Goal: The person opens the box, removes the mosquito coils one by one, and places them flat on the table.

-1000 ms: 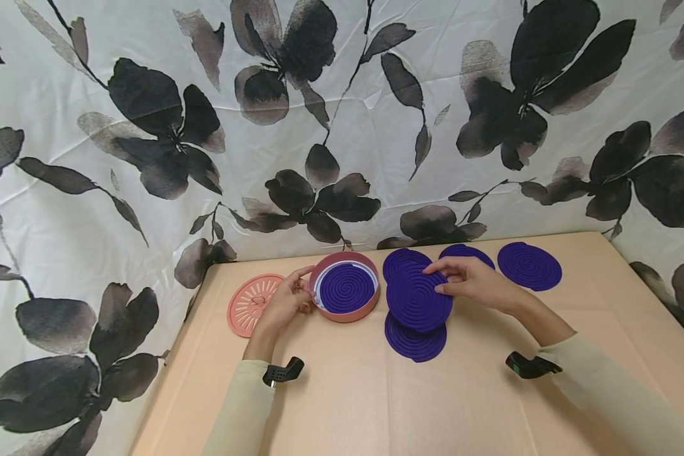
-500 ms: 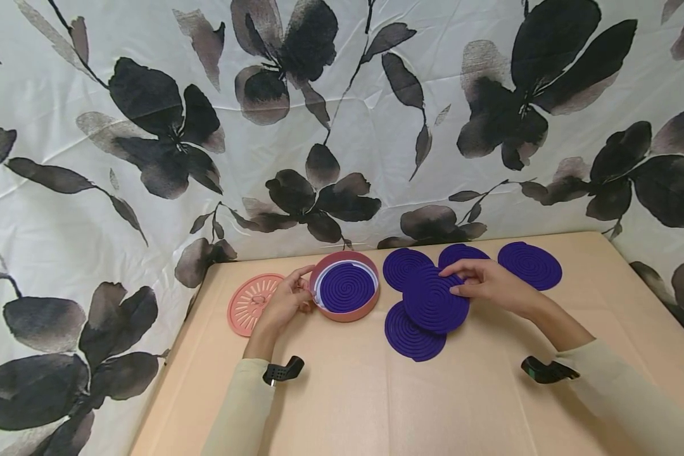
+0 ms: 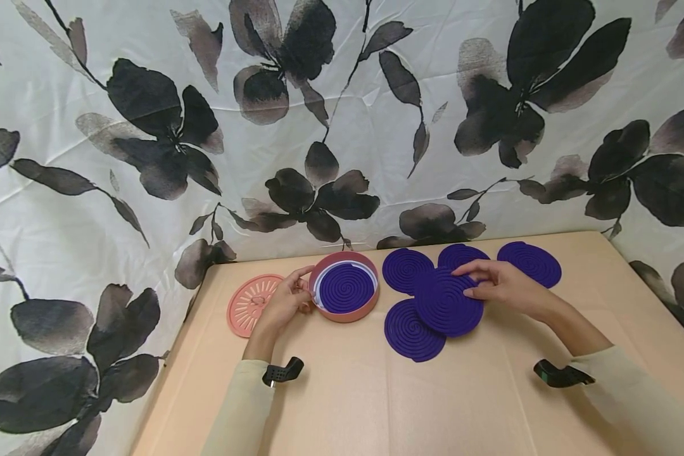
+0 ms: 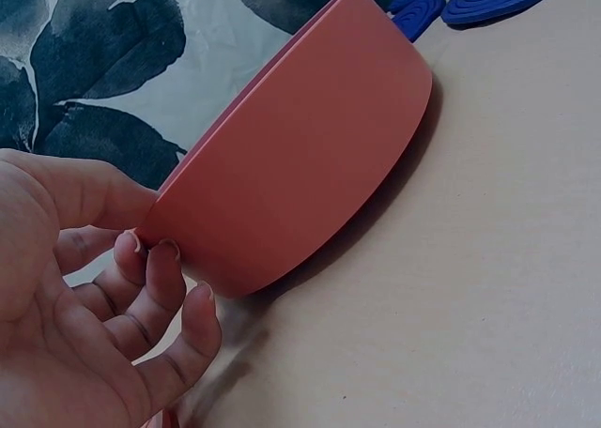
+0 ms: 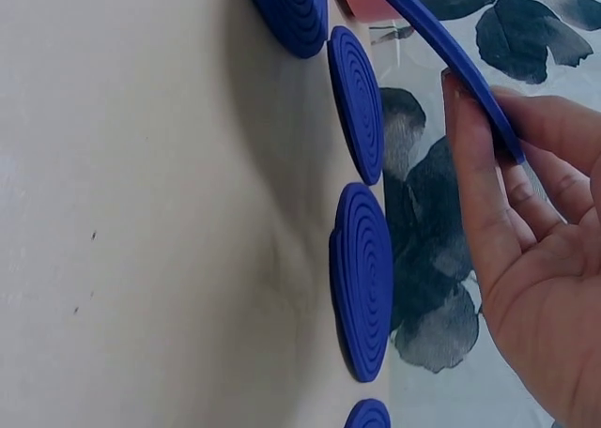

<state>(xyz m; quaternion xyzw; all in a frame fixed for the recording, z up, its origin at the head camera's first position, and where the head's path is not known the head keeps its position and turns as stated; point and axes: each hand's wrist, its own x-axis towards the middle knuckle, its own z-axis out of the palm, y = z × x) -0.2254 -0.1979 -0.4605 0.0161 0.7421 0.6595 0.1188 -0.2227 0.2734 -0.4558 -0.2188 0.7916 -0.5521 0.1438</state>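
Note:
My left hand (image 3: 283,305) grips the wall of a round coral holder (image 3: 344,318) at its left side, thumb and fingers on the rim. Inside the holder lies a dark blue spiral-grooved coaster (image 3: 348,288). With thumb and fingers my right hand (image 3: 504,288) pinches the edge of another blue coaster (image 3: 448,307), raised above the table. In the right wrist view this held coaster (image 5: 451,53) is seen edge-on. It partly covers a coaster (image 3: 413,332) lying below it. The left wrist view shows the holder's outer wall (image 4: 300,146) close up.
A coral slotted lid (image 3: 251,304) lies left of the holder, partly behind the left hand. More blue coasters lie along the back: one (image 3: 405,270) beside the holder, one (image 3: 458,254) behind the right hand and one (image 3: 530,263) at the right. A floral cloth (image 3: 342,126) hangs behind the table.
My right hand has moved to the right with the coaster, which uncovers more of the coasters beneath it. The left hand and the holder have stayed in place.

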